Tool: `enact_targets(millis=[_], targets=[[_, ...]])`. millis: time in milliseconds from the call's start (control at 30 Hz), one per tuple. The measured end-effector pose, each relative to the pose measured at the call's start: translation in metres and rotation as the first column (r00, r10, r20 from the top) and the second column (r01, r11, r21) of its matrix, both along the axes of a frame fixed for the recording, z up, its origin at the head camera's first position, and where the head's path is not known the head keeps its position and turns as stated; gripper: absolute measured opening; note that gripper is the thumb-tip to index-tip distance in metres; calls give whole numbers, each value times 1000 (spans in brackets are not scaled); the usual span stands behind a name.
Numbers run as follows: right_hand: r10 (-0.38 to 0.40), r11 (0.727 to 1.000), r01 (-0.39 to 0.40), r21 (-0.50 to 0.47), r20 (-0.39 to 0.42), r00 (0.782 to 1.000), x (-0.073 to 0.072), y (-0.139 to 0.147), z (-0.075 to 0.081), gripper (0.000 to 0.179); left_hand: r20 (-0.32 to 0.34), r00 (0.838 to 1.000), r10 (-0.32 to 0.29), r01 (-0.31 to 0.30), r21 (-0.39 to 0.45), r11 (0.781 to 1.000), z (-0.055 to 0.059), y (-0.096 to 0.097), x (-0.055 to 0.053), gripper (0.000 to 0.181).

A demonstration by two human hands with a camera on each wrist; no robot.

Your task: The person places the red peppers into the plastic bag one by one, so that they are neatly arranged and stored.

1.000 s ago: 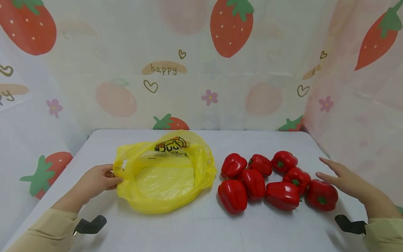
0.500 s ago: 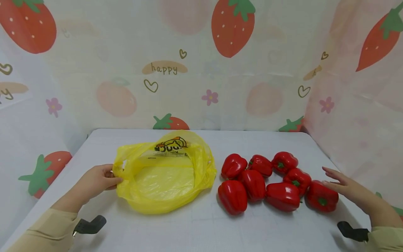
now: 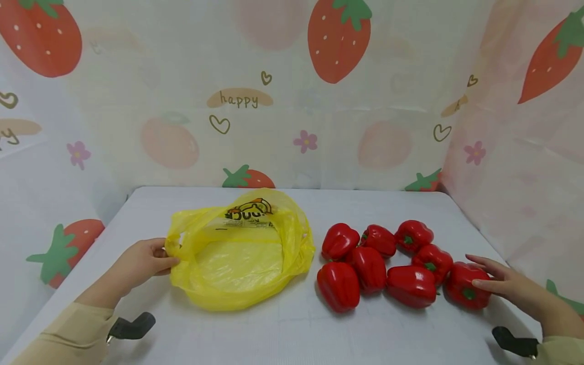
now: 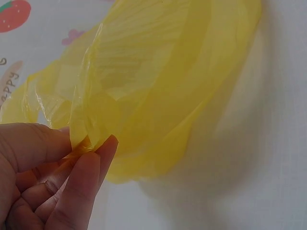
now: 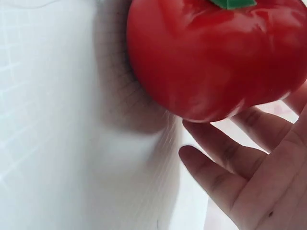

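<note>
On the left of the table in the head view, a yellow plastic bag (image 3: 242, 258) lies with its mouth spread wide and printing on its inner back wall. My left hand (image 3: 143, 261) pinches the handle at its left side; the left wrist view has the gathered plastic (image 4: 88, 136) between thumb and fingers. To the right, my right hand (image 3: 513, 284) is at the rightmost red bell pepper (image 3: 467, 286), thumb and fingertips overlapping its right side. In the right wrist view this bell pepper (image 5: 216, 62) fills the top, with loosely spread fingers (image 5: 216, 177) right at its surface.
Several more red bell peppers (image 3: 411, 286) lie grouped between the bag and my right hand. White cloth covers the table (image 3: 255, 337). Strawberry-print curtains (image 3: 283, 142) rise behind the table and at both sides. Black wrist mounts (image 3: 132, 327) stick out below both forearms.
My right hand has come down and towards me, from beyond the rightmost bell pepper to its right side. The left hand keeps its grip on the bag, which stays in place.
</note>
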State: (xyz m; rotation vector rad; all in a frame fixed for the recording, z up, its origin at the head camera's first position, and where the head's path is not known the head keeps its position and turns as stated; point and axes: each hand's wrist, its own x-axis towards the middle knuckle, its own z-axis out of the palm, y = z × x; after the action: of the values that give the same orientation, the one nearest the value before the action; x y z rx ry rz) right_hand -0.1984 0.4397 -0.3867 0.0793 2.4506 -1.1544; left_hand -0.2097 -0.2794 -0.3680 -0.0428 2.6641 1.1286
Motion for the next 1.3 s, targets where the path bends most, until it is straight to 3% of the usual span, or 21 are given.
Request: enact_targets(millis=[567,1033,1300], targets=[[-16,1000,16,-12,-5,1000,5,2,-6,85,-9,1000,10,-10,-1,1000,-2,1,-1,59],[37,994,-36,-107,7,999,7,10,-14,81,17,1000,20,-20,-3,1000,-1,1,0,57],[35,994,-33,-103,11,999,9,8,-13,80,19,1000,23,-23,-1,1000,0,2,1,59]])
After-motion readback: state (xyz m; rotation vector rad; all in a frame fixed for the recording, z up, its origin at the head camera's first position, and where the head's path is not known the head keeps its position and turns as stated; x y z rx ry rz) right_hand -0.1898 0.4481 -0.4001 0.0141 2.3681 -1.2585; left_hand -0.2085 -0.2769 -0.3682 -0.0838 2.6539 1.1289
